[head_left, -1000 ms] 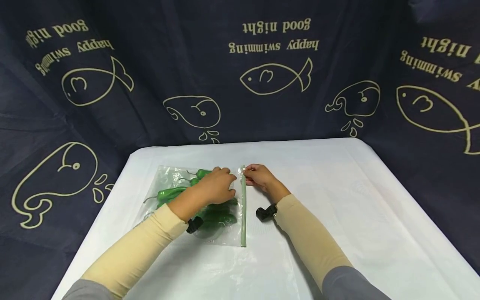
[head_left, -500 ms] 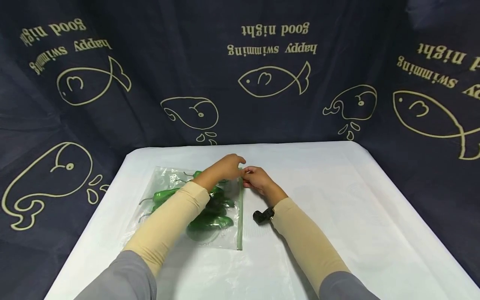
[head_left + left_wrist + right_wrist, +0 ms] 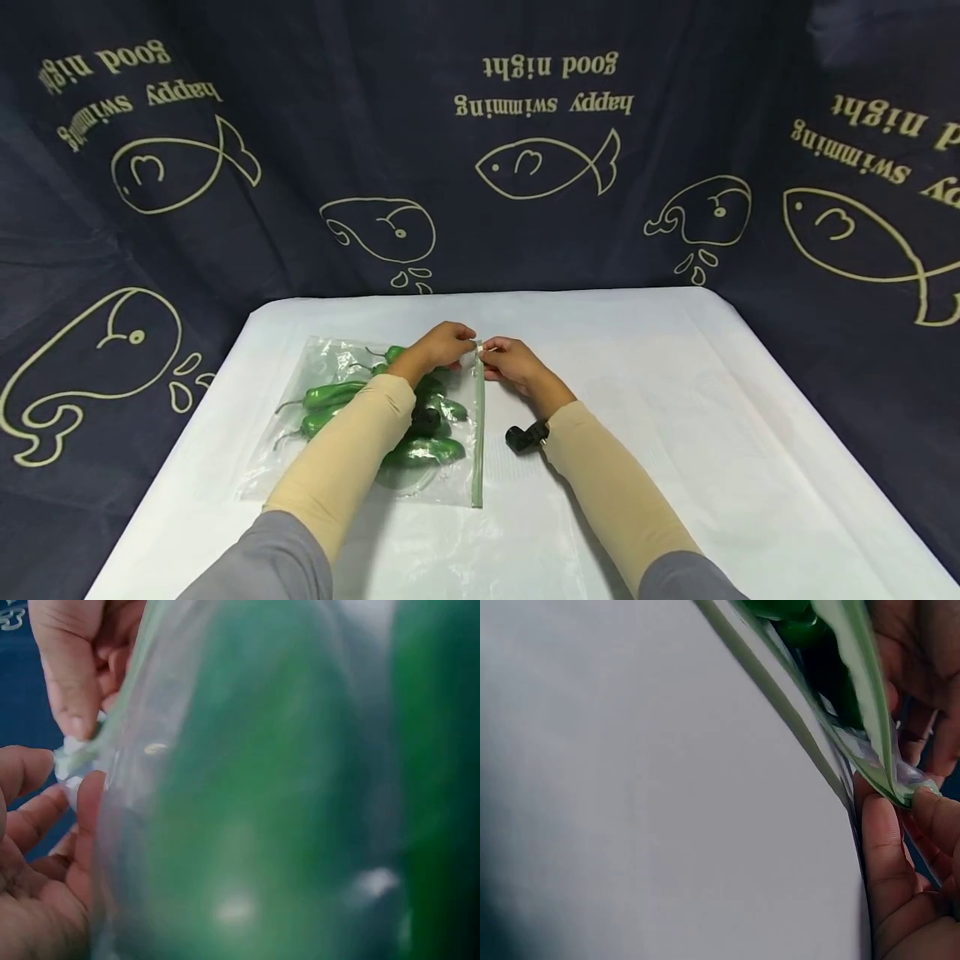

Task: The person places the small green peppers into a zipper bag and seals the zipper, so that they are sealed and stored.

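Observation:
A clear zip bag (image 3: 450,487) with a green zip strip (image 3: 477,450) lies flat on the white table, strip to the right. Several green peppers (image 3: 427,452) are inside it. My right hand (image 3: 513,363) pinches the far end of the strip between thumb and fingers. At that same corner, my left hand (image 3: 441,343) holds the bag from the other side, its forearm crossing over the bag. The right wrist view shows the two strip edges (image 3: 780,705) parted, with peppers (image 3: 802,630) between them. Blurred peppers (image 3: 247,787) behind plastic fill most of the left wrist view.
The white-covered table (image 3: 675,433) extends right of the bag and in front of it. A dark curtain (image 3: 375,150) with fish and whale drawings hangs behind the table. Each wrist wears a small black camera, such as the right one (image 3: 525,437).
My left hand has moved from over the peppers to the bag's far right corner and now holds it there. The right hand stays at the strip's end. The view has shifted slightly.

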Demonstrator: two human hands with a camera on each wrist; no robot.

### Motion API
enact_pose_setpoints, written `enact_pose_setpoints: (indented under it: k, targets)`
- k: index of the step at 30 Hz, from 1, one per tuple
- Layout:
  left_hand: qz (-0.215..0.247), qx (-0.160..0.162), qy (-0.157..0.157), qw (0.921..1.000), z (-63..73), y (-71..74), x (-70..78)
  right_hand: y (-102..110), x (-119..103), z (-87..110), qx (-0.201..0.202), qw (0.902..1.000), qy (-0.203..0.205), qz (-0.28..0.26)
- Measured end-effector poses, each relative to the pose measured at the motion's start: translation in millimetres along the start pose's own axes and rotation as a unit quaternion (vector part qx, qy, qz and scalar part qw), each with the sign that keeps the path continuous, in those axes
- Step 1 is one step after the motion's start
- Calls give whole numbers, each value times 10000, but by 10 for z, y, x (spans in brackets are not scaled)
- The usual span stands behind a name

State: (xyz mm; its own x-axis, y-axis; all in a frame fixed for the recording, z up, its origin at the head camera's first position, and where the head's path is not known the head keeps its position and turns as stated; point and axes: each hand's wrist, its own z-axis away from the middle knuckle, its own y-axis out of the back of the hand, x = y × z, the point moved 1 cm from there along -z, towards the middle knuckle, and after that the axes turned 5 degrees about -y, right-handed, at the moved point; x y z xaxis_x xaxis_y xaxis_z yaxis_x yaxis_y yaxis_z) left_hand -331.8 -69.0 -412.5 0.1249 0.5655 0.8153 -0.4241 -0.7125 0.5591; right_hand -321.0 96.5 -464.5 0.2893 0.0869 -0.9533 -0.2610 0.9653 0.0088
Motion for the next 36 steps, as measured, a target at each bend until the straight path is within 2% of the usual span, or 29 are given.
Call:
enact_pose_setpoints:
  k: [11,19,28,36]
  targets:
    - [874,538,290,9943,-25,-101,-168,8,15,3,-78,9997,-16,241]
    - [1171,683,468,9897,6,-101,-166,-18,10,1,30,9996,108,268]
    - [1660,834,806,9793,-9,-75,-176,-29,-32,29,-87,9992,148,374]
    - [1833,898,895,9748,-8,-81,-188,-41,7,8,-2,9992,171,368]
